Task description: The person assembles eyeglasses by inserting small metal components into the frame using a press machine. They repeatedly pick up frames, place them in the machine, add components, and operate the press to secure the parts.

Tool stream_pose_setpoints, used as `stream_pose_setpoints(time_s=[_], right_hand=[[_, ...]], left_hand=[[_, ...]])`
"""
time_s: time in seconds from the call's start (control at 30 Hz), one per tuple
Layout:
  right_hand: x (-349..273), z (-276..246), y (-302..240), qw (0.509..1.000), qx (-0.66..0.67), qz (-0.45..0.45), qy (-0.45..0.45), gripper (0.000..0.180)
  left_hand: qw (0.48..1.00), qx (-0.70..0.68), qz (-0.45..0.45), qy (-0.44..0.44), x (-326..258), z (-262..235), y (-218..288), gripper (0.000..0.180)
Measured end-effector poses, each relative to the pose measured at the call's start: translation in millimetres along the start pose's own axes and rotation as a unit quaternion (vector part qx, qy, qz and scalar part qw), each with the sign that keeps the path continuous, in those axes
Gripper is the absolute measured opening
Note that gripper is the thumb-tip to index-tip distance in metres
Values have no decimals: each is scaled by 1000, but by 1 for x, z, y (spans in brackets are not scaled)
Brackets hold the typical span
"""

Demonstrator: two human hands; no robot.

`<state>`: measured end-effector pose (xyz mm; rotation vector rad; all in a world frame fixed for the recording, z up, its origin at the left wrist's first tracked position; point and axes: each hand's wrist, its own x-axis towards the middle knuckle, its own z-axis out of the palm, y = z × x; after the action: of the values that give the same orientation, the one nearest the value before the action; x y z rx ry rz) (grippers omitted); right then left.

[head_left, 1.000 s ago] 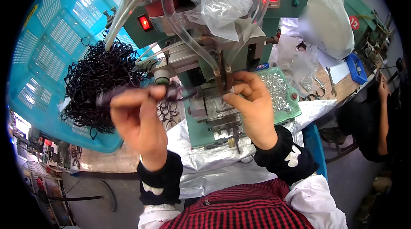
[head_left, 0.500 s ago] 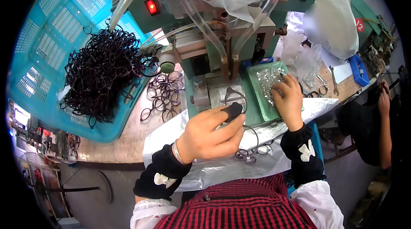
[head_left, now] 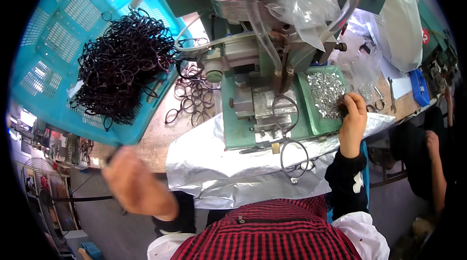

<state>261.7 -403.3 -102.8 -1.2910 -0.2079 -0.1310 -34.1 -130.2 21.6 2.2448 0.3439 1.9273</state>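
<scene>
Right hand [head_left: 352,121] pinching into tray of small metal parts [head_left: 327,92], frame [head_left: 286,109] leftward on press; left hand [head_left: 138,187] (blurred, grip unreadable) farther.

A green tray [head_left: 311,114] of small silvery metal parts [head_left: 325,92] lies on the machine.

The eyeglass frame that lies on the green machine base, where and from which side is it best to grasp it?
Probably at the lower lens ring of the eyeglass frame: it overhangs the front edge of the green machine base, above the silver sheet. Come from the person's side, pinching the rim; the upper ring lies flat under the press head.
</scene>
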Motion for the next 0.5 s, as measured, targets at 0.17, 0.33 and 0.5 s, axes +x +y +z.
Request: stream_pose_setpoints(time_s=[0.17, 0.33, 0.5], right_hand=[[16, 41, 10, 998, 47, 26, -27, 15], [5, 44, -11, 991, -125, -23, -53, 17], [-22, 10, -27, 912, -343, -217, -55, 11]], left_hand=[[988, 95, 14, -124, 47, 32, -39, 15], [926, 208, 7, -317, -5, 75, -93, 13], [879, 305, -91, -356, -99, 87, -193, 9]])
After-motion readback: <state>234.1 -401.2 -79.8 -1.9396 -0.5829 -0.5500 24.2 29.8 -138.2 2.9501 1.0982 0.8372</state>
